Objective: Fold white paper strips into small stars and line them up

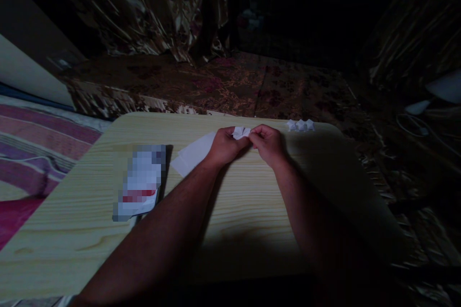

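Observation:
Both my hands meet over the far middle of a light wooden table (230, 211). My left hand (225, 146) and my right hand (268, 144) pinch a small folded piece of white paper (240, 132) between their fingertips, fingers closed on it. A strip of white paper (190, 153) lies flat on the table just left of my left hand. Three small white paper stars (300, 125) sit in a row near the table's far edge, to the right of my right hand.
A blurred white and red card or packet (140, 182) lies on the table's left part. A striped pink mat (32, 153) is at the left, a patterned dark carpet (230, 81) and curtains beyond. White cables (414, 124) lie at the right.

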Motion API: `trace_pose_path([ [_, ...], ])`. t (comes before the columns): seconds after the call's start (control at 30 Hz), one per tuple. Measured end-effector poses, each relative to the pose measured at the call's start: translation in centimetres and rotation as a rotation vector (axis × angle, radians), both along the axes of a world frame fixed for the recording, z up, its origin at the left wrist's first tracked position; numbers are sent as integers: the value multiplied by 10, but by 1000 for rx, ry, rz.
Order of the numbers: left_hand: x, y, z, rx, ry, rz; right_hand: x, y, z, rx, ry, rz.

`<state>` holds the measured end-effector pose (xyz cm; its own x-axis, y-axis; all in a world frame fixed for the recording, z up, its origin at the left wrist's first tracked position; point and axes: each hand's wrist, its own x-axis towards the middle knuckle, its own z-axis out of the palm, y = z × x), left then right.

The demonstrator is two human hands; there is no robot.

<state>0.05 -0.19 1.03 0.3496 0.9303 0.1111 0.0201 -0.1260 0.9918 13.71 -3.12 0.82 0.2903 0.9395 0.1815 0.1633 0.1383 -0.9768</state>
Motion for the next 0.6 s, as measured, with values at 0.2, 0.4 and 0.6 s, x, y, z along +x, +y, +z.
trace_pose_path([
  [0.2, 0, 6, -2, -36, -118, 90, 1, 1, 0, -58, 0, -9],
  [0.4, -3, 10, -10, -58, -82, 57, 3, 1, 0, -68, 20, -20],
  [0.6, -2, 9, -8, -27, -59, 60, 1, -1, 2, -65, 12, 61],
])
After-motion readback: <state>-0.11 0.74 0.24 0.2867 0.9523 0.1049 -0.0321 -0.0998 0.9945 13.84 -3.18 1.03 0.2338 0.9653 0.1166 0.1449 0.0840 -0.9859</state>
